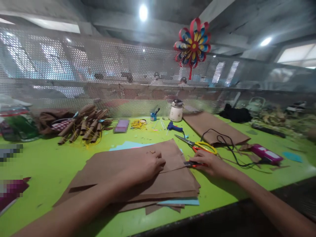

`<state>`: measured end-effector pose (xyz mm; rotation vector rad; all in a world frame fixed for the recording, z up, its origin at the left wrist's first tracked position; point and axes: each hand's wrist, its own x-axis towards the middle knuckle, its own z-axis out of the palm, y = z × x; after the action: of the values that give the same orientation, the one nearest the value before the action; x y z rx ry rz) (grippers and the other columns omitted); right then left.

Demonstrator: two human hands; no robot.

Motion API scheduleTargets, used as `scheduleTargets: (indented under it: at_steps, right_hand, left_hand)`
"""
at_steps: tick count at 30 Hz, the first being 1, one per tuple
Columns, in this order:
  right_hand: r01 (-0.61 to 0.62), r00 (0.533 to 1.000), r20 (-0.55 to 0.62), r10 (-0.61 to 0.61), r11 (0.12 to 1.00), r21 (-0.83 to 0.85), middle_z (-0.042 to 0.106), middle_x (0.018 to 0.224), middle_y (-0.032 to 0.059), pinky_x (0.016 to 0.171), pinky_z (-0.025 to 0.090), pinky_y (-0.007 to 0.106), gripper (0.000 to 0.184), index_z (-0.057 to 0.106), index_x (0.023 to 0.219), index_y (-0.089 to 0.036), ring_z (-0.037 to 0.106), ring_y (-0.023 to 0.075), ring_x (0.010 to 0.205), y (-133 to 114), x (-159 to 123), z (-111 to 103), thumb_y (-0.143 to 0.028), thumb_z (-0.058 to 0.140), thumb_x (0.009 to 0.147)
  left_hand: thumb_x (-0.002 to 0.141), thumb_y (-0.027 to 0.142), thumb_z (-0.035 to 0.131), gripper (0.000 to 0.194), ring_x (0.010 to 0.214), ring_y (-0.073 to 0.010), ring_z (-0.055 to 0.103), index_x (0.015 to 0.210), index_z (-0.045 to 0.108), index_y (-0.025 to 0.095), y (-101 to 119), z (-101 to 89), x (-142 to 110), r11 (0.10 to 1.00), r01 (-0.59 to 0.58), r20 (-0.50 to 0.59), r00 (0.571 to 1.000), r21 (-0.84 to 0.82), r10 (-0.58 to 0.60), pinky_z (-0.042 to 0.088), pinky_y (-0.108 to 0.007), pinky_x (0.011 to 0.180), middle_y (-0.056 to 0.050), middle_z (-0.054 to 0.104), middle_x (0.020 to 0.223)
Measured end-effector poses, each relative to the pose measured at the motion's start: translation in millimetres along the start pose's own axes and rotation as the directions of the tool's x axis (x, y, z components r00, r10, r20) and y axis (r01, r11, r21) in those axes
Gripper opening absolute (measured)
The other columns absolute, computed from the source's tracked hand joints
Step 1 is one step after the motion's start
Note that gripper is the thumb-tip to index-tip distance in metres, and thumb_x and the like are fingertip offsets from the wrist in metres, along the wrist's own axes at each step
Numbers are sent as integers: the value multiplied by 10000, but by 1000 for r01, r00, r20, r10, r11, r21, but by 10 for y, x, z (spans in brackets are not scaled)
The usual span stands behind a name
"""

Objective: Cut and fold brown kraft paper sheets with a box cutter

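A stack of brown paper sheets lies in front of me, with light blue sheets showing from under it. My left hand, with a ring on one finger, is closed and presses the top sheet, its fingertips along a slit or edge. At the right side of the stack, my right hand grips what looks like a utility knife, black and orange-red, its front end at the paper's edge. Just beyond that hand lie scissors with yellow and orange handles, blades pointing away to the left.
Rolled brown paper bundles with yellow string lie at the back left. Behind the stack are a blue glue gun, a white bottle and a small blue jar. A folded brown sheet and black cord lie right. A perforated screen stands behind.
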<state>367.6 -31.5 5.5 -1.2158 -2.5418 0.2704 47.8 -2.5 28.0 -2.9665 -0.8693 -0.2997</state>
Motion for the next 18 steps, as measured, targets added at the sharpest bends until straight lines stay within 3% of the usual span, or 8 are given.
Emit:
scheduleTargets:
  at_steps: [3, 9, 13, 18]
  right_hand:
    - [-36, 999, -11, 36, 999, 8, 587, 966, 85, 813, 456, 346, 304, 660, 1183, -235, 550, 206, 911, -57, 24, 4, -338, 484, 958]
    - [-104, 994, 19, 104, 995, 3, 615, 982, 81, 789, 461, 327, 266, 682, 1086, -258, 576, 220, 914, -153, 108, 67, -371, 496, 932]
    - [-93, 996, 4, 93, 995, 22, 642, 1002, 81, 832, 457, 326, 261, 685, 1082, -276, 592, 235, 942, -101, 149, 144, -396, 559, 887]
    - [-101, 995, -17, 102, 994, 47, 649, 952, 71, 769, 447, 289, 285, 701, 1065, -314, 607, 216, 887, -16, 164, 247, -474, 528, 904]
  left_hand:
    - [986, 311, 384, 279, 777, -190, 526, 978, 636, 191, -38, 137, 54, 998, -4, 15, 1000, 65, 3, 427, -317, 716, -73, 594, 934]
    - [989, 368, 341, 324, 783, -191, 527, 1045, 630, 232, -43, 280, -58, 993, 61, -108, 993, 105, -49, 427, -313, 732, -73, 580, 915]
    - [975, 381, 361, 287, 732, -188, 526, 1037, 625, 288, -69, 339, -87, 988, 89, -147, 987, 123, -71, 392, -287, 638, -49, 569, 871]
    - [949, 431, 408, 255, 660, -175, 475, 1037, 634, 349, -226, 564, -18, 979, 69, -187, 982, 192, -32, 353, -280, 603, -42, 554, 851]
